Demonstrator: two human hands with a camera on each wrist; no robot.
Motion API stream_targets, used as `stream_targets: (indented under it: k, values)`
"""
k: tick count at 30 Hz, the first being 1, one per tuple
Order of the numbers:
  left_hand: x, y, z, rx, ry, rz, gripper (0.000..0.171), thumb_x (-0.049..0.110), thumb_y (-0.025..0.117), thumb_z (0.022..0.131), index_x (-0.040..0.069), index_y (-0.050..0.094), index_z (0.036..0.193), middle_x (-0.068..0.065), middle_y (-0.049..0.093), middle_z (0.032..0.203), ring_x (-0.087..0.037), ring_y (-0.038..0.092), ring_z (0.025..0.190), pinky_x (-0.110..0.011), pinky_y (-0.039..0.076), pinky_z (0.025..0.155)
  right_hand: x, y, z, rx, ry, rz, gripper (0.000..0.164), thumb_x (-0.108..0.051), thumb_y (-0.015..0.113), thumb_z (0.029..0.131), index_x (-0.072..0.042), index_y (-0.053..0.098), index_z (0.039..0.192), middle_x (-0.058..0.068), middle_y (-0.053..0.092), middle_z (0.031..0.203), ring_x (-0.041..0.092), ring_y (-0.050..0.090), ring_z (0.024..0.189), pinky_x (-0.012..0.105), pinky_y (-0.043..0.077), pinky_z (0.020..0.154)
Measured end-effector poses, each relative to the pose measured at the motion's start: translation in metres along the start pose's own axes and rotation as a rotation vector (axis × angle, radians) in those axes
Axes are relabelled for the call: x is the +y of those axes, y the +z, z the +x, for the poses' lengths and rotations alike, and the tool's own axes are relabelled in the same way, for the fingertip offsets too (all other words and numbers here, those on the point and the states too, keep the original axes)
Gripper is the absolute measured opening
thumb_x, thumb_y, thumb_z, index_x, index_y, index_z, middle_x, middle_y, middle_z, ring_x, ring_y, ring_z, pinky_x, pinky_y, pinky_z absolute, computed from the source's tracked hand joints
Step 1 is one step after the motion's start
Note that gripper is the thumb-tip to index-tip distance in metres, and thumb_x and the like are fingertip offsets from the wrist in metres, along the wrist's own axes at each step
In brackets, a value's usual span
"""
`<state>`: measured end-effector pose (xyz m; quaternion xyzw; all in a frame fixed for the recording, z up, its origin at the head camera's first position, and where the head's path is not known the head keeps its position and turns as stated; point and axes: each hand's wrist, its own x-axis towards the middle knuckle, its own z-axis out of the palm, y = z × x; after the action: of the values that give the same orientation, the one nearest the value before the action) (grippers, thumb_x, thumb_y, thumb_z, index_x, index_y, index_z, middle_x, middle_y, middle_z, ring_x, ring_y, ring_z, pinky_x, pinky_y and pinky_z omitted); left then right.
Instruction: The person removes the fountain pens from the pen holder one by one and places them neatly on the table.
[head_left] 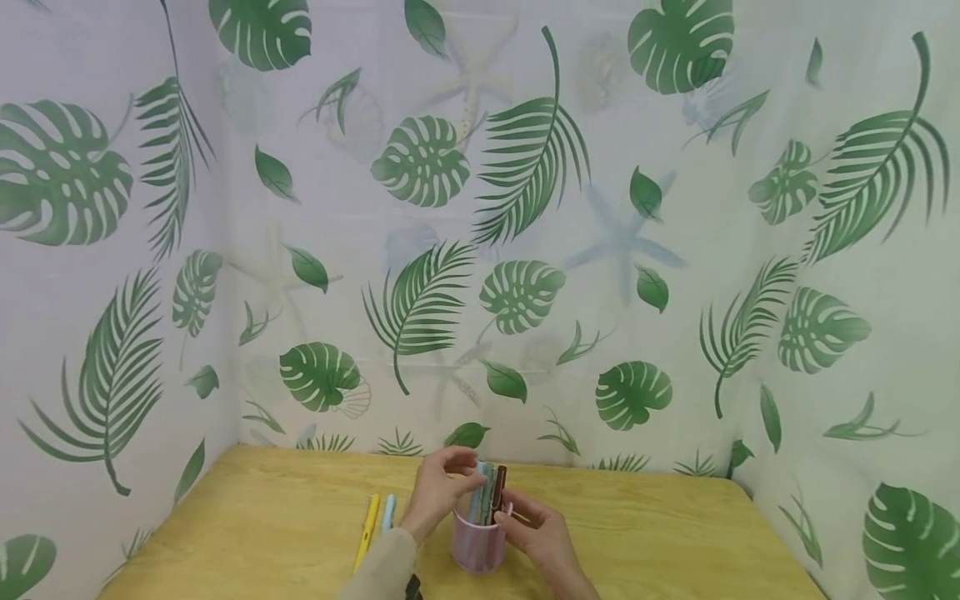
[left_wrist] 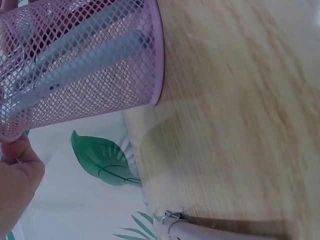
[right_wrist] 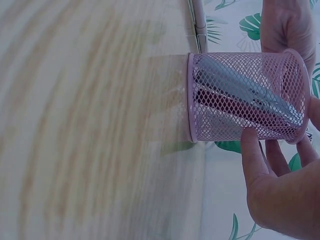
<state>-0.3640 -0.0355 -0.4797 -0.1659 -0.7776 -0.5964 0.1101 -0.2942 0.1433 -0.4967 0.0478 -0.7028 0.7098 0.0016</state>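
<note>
A pink mesh pen holder [head_left: 478, 546] stands upright on the table with several pens inside. Among them are a light blue pen [head_left: 476, 504], a grey-green pen [head_left: 487, 492] and a dark brown pen [head_left: 498, 487]. My left hand [head_left: 438, 487] is at the holder's left, thumb and forefinger bent at the top of the light blue pen, appearing to pinch it; its fingertips are partly hidden. From the right, my right hand [head_left: 543, 537] grips the holder near its rim. In the right wrist view its fingers [right_wrist: 252, 155] lie against the mesh [right_wrist: 240, 100].
Left of the holder, a yellow pen [head_left: 367, 533] and another light blue pen [head_left: 387, 512] lie on the wood-grain table [head_left: 645, 533]. A white curtain [head_left: 450, 358] printed with green leaves hangs behind the table and along both sides.
</note>
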Motion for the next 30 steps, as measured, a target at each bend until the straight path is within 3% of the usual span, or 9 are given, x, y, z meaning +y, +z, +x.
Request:
stream_targets:
  k: [9, 17, 30]
  values:
    - [0.0003, -0.0004, 0.0020, -0.029, 0.018, 0.047, 0.038, 0.012, 0.082, 0.078, 0.010, 0.069, 0.113, -0.006, 0.071, 0.103, -0.016, 0.064, 0.089, -0.033, 0.055, 0.077, -0.0003, 0.0006, -0.0008, 0.001, 0.006, -0.003, 0.055, -0.021, 0.070, 0.092, 0.004, 0.052, 0.137, 0.029, 0.053, 0.138, 0.033, 0.060, 0.121, 0.040, 0.055, 0.093]
    - [-0.0011, -0.0010, 0.0022, -0.052, -0.014, 0.055, 0.039, 0.012, 0.083, 0.077, 0.011, 0.069, 0.113, -0.006, 0.071, 0.101, -0.016, 0.064, 0.088, -0.033, 0.056, 0.076, 0.0027, 0.0005, 0.0003, -0.009, 0.009, 0.002, 0.054, -0.021, 0.071, 0.091, 0.003, 0.053, 0.136, 0.029, 0.053, 0.138, 0.037, 0.057, 0.123, 0.038, 0.056, 0.092]
    - [0.0016, -0.0073, 0.0022, -0.031, 0.039, 0.033, 0.027, 0.013, 0.080, 0.081, 0.012, 0.072, 0.107, -0.005, 0.073, 0.098, -0.017, 0.065, 0.091, -0.033, 0.054, 0.078, 0.0011, 0.0006, 0.0012, 0.004, 0.004, 0.000, 0.055, -0.020, 0.071, 0.091, 0.002, 0.052, 0.137, 0.029, 0.051, 0.139, 0.036, 0.058, 0.122, 0.038, 0.056, 0.092]
